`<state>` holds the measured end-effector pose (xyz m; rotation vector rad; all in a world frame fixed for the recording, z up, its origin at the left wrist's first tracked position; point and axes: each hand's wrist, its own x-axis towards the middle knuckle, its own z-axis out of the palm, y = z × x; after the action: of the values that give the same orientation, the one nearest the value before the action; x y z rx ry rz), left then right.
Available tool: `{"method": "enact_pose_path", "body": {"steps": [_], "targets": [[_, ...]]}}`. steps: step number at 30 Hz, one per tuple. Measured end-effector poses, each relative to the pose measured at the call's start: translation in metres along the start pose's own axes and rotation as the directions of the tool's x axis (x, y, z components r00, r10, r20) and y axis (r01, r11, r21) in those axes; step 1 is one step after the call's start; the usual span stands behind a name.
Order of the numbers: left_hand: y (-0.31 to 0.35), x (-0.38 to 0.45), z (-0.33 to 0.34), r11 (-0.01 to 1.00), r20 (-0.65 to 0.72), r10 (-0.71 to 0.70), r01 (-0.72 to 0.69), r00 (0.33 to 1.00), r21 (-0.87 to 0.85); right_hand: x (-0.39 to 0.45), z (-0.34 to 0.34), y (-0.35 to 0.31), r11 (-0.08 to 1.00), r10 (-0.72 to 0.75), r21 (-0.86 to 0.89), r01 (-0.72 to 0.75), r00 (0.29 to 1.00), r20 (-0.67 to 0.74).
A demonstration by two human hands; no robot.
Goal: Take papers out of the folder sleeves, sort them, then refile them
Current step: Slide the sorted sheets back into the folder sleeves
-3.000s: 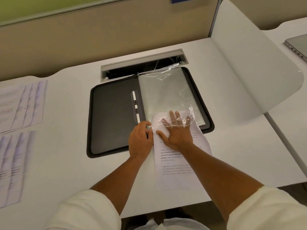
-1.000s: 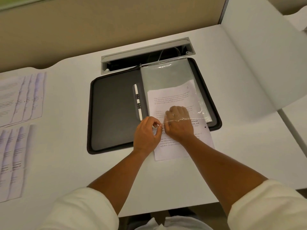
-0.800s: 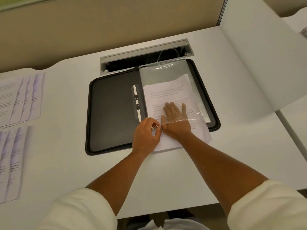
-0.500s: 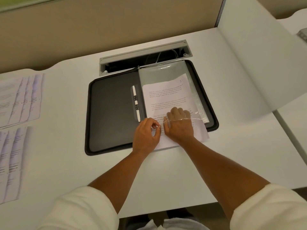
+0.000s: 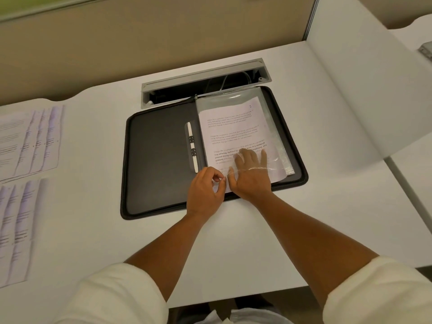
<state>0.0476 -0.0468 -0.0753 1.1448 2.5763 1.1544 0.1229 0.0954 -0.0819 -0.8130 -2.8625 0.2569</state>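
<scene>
Sliding deeper than a second ago, the sheet [image 5: 233,134] I am refiling now sits almost wholly inside the folder's [image 5: 161,160] clear sleeve [image 5: 274,146], my right hand [image 5: 251,176] flat-fingered inside pushing while my left hand [image 5: 205,192] pinches the sleeve's mouth.

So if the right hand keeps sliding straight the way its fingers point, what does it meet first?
Probably nothing solid: the right hand lies inside the clear sleeve on the printed sheet, so it would likely meet the sleeve's closed far end.
</scene>
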Motion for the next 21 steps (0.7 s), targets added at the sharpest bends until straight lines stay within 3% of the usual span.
{"method": "enact_pose_path", "body": {"steps": [6,10,15,21], "targets": [[-0.001,0.000,0.000,1.000,-0.003,-0.014,0.014,1.000,-0.002,-0.002,0.000,-0.002,1.000,0.012,-0.021,-0.014,0.997,-0.074],[0.000,0.002,0.000,1.000,-0.005,-0.005,0.005,1.000,0.003,0.003,0.000,-0.006,0.998,0.052,-0.045,-0.052,0.999,0.013],[-0.001,0.003,0.001,1.000,0.000,-0.013,0.013,1.000,0.002,0.012,0.002,-0.004,0.995,0.068,-0.090,-0.049,0.972,0.226],[0.003,0.004,0.001,1.000,0.008,-0.018,0.018,1.000,0.004,0.014,0.001,0.000,0.995,0.042,-0.102,-0.014,0.960,0.276]]}}
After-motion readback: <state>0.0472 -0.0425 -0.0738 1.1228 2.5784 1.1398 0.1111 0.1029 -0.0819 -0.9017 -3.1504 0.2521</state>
